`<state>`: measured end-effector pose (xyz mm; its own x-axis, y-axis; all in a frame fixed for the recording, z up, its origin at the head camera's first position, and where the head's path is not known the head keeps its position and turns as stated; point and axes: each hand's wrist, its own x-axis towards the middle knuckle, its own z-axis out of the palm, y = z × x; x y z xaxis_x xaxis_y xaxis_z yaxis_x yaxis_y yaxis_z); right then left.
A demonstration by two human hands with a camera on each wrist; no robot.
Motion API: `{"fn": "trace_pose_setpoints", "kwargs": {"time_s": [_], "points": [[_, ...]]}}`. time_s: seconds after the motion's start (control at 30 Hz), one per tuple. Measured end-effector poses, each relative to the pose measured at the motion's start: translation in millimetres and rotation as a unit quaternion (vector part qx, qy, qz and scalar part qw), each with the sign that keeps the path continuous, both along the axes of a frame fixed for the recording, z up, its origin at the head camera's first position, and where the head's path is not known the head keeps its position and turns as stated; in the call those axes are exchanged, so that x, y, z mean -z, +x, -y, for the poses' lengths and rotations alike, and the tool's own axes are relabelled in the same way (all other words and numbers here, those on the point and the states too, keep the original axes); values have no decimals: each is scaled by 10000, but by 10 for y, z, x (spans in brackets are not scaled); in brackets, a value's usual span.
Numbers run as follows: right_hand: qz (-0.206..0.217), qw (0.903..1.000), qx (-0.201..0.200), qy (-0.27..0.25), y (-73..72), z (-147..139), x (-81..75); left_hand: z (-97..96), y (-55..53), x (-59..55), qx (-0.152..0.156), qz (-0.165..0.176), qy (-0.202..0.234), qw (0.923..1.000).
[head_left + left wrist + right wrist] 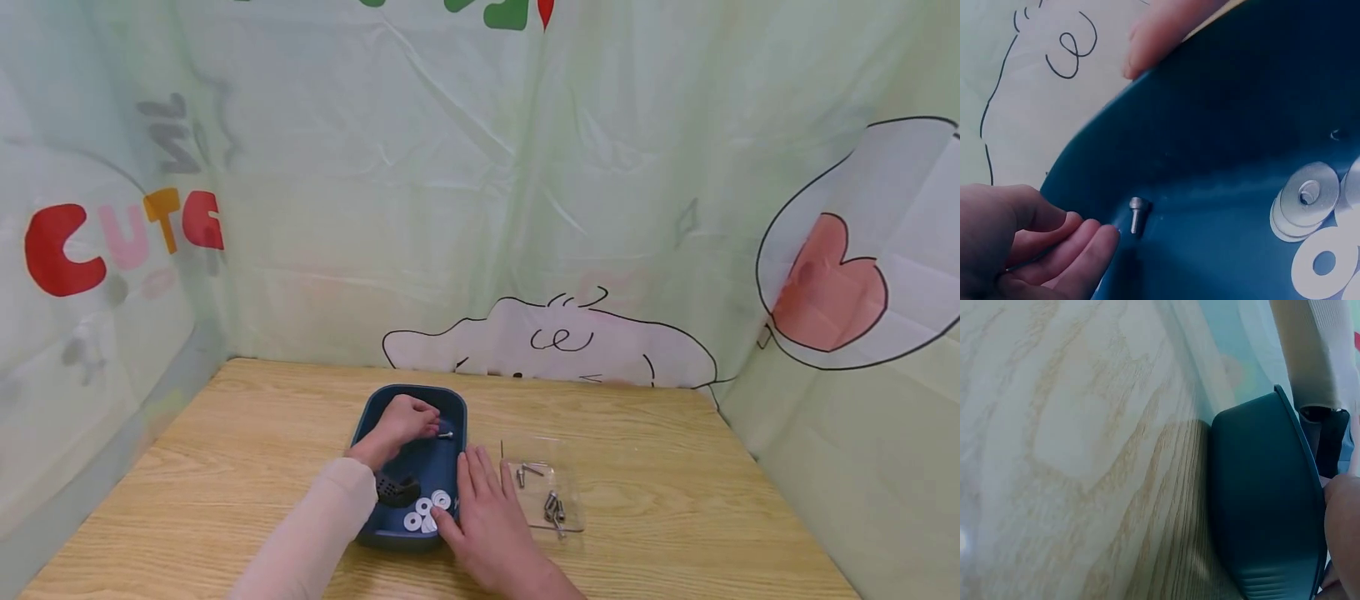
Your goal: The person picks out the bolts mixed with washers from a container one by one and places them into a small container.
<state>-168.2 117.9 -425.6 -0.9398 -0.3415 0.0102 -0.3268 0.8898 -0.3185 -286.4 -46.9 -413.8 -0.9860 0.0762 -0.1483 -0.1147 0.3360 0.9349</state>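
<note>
A dark blue plastic tray [408, 540] stands on the table. My left hand [405, 419] reaches inside it at the far end, fingers loosely bent, with nothing visible in its grasp. Close to its fingertips lies a small socket-head bolt [1137, 214] on the tray floor. Several flat washers [423, 512] overlap at the tray's near end, bright in the left wrist view. My right hand [491, 525] rests on the right rim with fingers straight. In the right wrist view, part of that hand [1342, 528] touches the rim.
To the right, a clear plastic container [536, 525] holds several bolts [553, 504]. Wooden tabletop [660, 500] extends around both containers. A printed curtain [360, 208] hangs behind the table and along its sides. A black strap [397, 492] is on the left wrist.
</note>
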Motion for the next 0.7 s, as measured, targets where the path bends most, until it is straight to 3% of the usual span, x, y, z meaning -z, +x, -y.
{"fn": "trace_pose_setpoints", "kwargs": {"time_s": [0.13,0.27,0.7], "points": [[-38,10000,16,67,14,8,-3,21,-22,39,-92,106,-320,9994],[-36,9999,29,102,15,12,-1,32,-26,35,9,207,-470,9987],[47,9997,56,211,22,29,2,-84,-3,19,363,412,-482,9973]]}}
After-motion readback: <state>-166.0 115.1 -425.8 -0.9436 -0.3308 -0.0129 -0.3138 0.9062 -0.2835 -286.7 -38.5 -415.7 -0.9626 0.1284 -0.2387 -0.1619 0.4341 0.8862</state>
